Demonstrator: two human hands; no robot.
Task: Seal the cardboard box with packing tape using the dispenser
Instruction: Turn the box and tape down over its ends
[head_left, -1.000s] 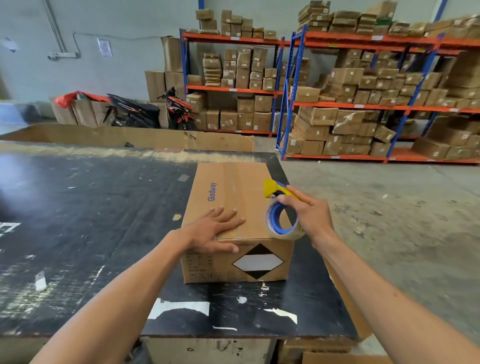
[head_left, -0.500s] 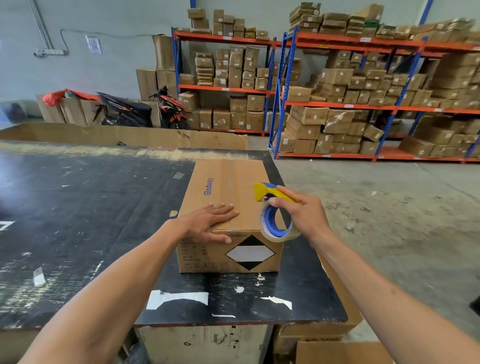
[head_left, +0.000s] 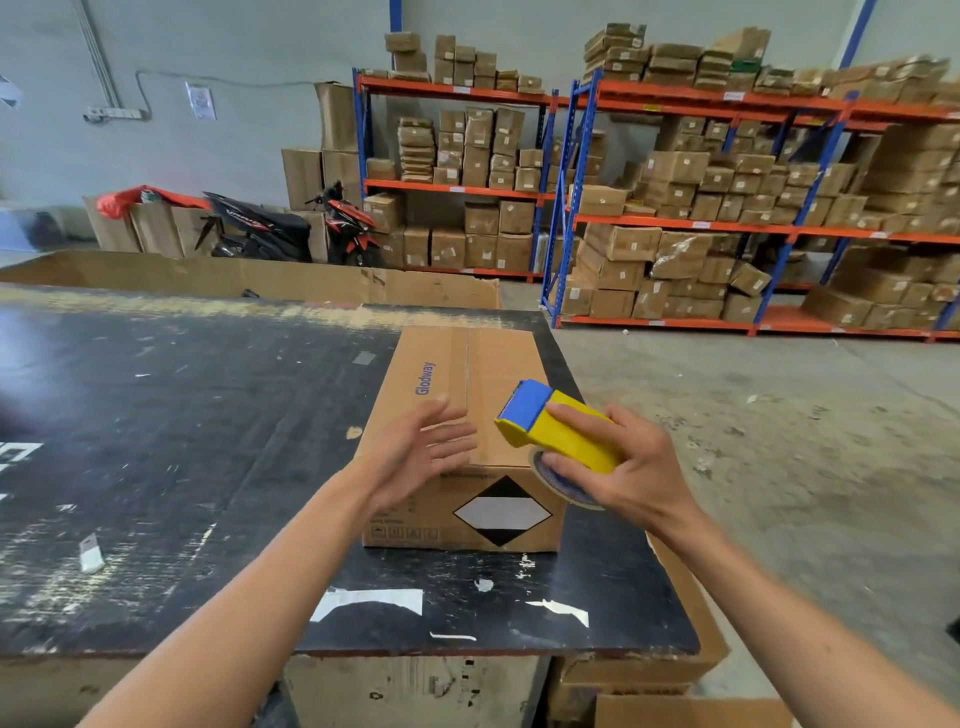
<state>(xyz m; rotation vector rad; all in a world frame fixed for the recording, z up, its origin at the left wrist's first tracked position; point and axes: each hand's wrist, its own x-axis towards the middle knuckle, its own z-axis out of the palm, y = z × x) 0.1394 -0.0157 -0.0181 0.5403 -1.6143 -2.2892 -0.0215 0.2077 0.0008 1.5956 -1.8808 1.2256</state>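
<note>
Cardboard, brown and printed with the word "Glodway" in blue, forms the box (head_left: 470, 415) that is set on the black, scuffed counter (head_left: 182, 441) near its right edge. Its top flaps are closed, with the centre seam running away from the viewer, and a black-and-white diamond label is seen on the near side face. Whether tape already lies along the seam cannot be told.

A yellow and blue tape dispenser (head_left: 556, 434) is gripped by the right hand (head_left: 623, 467), whose fingers are wrapped firmly around its yellow body; the roll of tape is partly hidden beneath the palm. The dispenser is held over the near right corner of the box, with its blue end pointed toward the seam. The left hand (head_left: 421, 452) is spread open with fingers apart above the near left part of the box top; it is blurred, and contact with the cardboard cannot be confirmed.

White tape scraps are stuck to the counter in front of the box. Blue and orange shelving (head_left: 727, 223) stacked with cartons is seen across the concrete floor, and a black and red scooter (head_left: 291, 228) is parked against the wall.
</note>
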